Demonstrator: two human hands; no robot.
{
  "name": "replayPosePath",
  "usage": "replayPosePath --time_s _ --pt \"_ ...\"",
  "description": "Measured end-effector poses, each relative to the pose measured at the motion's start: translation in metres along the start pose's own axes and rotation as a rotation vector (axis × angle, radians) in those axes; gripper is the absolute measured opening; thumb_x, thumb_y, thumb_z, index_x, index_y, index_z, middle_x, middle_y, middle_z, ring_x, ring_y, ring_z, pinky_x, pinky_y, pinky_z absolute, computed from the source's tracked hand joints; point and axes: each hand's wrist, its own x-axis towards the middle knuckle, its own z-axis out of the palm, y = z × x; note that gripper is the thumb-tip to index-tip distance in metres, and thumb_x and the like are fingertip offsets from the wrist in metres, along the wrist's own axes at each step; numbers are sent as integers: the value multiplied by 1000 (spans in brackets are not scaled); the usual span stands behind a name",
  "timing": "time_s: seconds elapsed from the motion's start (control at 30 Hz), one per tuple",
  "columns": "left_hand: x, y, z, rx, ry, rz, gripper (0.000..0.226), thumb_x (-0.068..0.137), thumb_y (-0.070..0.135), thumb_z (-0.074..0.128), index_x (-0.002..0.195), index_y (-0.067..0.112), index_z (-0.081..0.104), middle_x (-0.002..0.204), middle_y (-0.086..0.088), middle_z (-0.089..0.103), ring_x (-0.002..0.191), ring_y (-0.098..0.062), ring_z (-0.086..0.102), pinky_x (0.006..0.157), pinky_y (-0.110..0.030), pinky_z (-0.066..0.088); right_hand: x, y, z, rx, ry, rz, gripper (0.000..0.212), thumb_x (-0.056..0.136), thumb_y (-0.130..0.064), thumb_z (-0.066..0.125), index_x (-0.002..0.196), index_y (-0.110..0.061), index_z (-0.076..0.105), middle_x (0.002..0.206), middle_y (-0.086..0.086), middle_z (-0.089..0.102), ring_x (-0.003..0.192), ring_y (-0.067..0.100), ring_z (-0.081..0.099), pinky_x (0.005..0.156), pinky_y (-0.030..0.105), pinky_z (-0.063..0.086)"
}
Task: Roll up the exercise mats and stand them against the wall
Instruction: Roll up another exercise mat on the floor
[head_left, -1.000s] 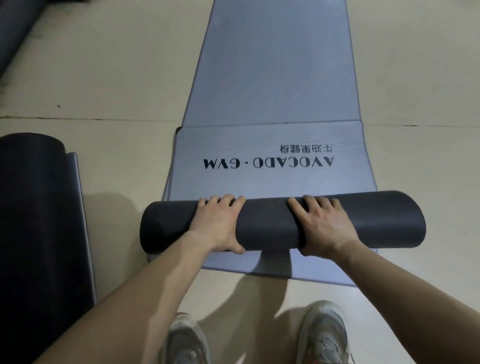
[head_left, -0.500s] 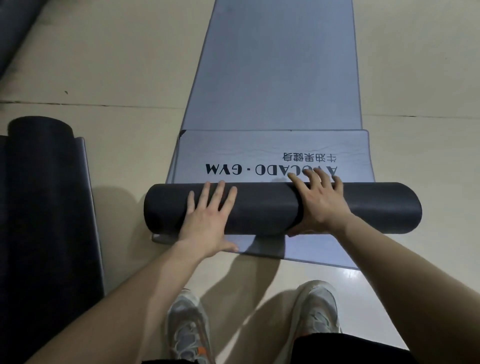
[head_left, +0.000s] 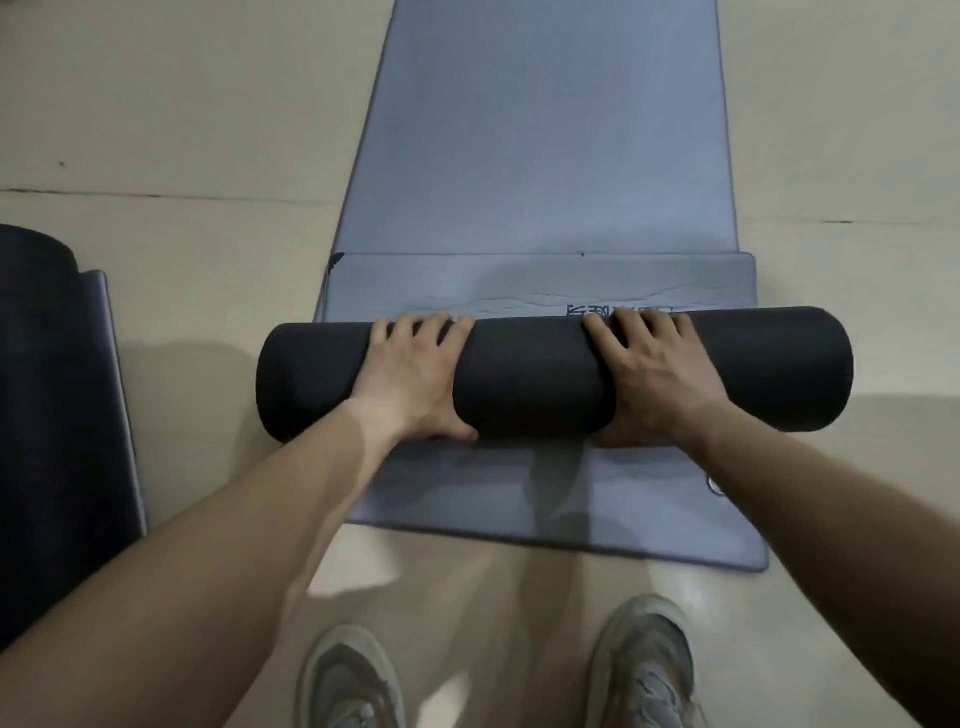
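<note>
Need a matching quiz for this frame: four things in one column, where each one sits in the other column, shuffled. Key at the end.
Things
1. dark roll
2. long blue mat
3. side mat
4. shoes

Places
A. bottom of frame, on the bare floor
B. left edge of frame
C. under the left hand and the right hand
D. lying flat, running away to the top of frame

Pairs: 1-C, 2-D, 3-B, 4-A

left hand (head_left: 415, 379): fingers curled over mat roll (head_left: 530, 376), thumb below | right hand (head_left: 652, 382): same | both arms outstretched
</note>
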Motion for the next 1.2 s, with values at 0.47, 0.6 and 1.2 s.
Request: replayPosePath --time_s 0.47,0.6,1.2 --pt "-48 12 -28 -259 -472 30 130 46 71 88 155 33 28 149 5 51 131 -25 52 104 -45 45 -120 -54 7 149 -206 25 152 63 -66 86 159 -28 -25 170 14 -9 157 42 -6 122 66 3" --pt "-92 21 -10 -242 -64 -124 93 80 73 65 158 37 28 164 3 33 150 -27 28 121 -54 22 -89 -35 -6 185 -186 -13 139 57 -68 82 159 -36 -8 165 9 19 151 36 19 119 65 18" --pt "-82 8 40 -548 288 -687 103 86 64 56 163 19 5 170 -14 -3 156 -36 2 123 -54 9 -1 -28 -61 361 -353 75 123 36 -96 68 144 -51 29 126 -7 59 116 28 62 92 42 51"
